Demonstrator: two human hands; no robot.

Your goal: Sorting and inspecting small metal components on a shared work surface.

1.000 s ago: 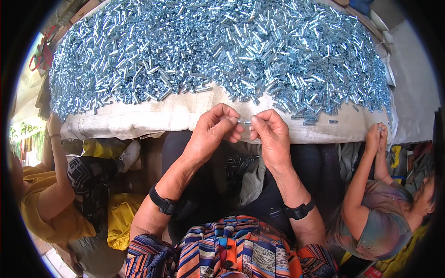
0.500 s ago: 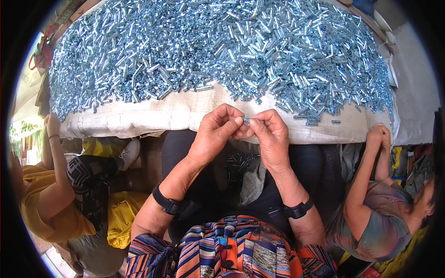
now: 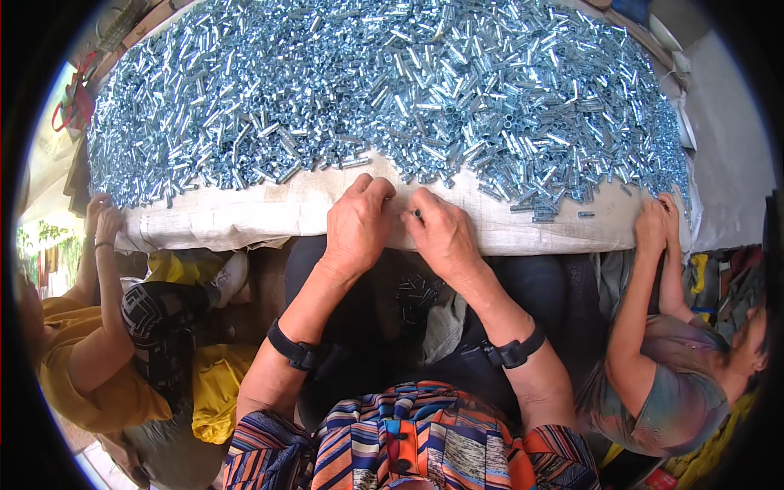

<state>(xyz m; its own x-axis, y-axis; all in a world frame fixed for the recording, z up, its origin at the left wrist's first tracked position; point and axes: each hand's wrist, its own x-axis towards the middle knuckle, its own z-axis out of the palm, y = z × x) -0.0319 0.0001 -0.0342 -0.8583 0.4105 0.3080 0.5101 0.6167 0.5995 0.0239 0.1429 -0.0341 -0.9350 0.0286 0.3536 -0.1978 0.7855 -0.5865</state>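
A wide heap of small shiny metal tubes (image 3: 327, 98) covers the table in front of me. My right hand (image 3: 445, 235) is closed over the pale cloth's near edge, and the dark end of one metal tube (image 3: 417, 214) pokes out between its fingers. Beside it, my left hand (image 3: 357, 222) has its fingers curled down at the front of the heap, backs of the knuckles up. Whatever its fingertips hold is hidden. A small gap separates the two hands.
Pale cloth (image 3: 269, 214) lines the table under the heap. More tubes (image 3: 415, 296) lie below, between my legs. Co-workers sit on both sides: one in a mustard shirt (image 3: 98, 367) at left, another in a grey patterned shirt (image 3: 665, 392) at right, their hands at the table edge.
My hands, together over a tube before, have parted. Both have turned knuckles up, the left toward the heap, the right slightly leftward. The left co-worker's second hand has come into view.
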